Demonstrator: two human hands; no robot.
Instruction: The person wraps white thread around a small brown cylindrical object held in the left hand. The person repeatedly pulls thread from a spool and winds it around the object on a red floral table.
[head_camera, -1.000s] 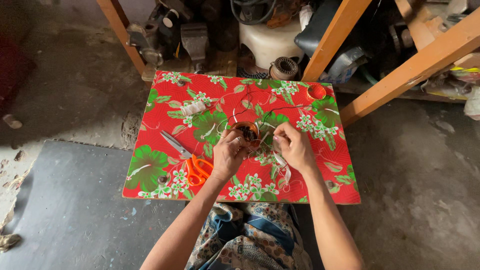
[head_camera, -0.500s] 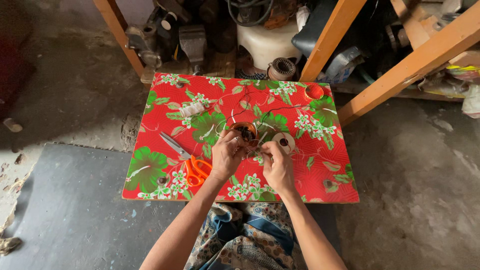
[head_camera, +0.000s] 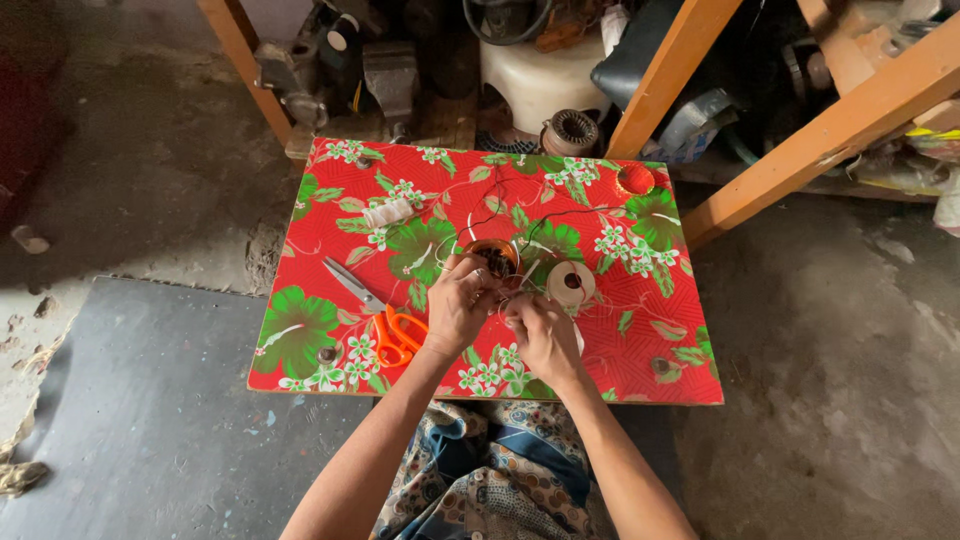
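Observation:
My left hand (head_camera: 458, 303) grips a small round copper wire coil (head_camera: 492, 254) at the middle of a low table (head_camera: 310, 375) covered in red cloth with green leaves and white flowers. My right hand (head_camera: 540, 332) is right beside it, fingers pinched together on thin wire at the coil's near edge. A pale round tape spool (head_camera: 571, 283) lies just right of my hands. Thin wires (head_camera: 545, 215) trail from the coil toward the table's far side.
Orange-handled scissors (head_camera: 378, 312) lie left of my hands. A white thread roll (head_camera: 388, 212) sits at the far left, a red round lid (head_camera: 635, 179) at the far right corner. Orange wooden beams (head_camera: 830, 125) and dark machine parts (head_camera: 390, 70) crowd behind the table.
My right hand has slid left and nearer, closing in against the left hand, which uncovered the pale tape spool. The left hand stays on the coil.

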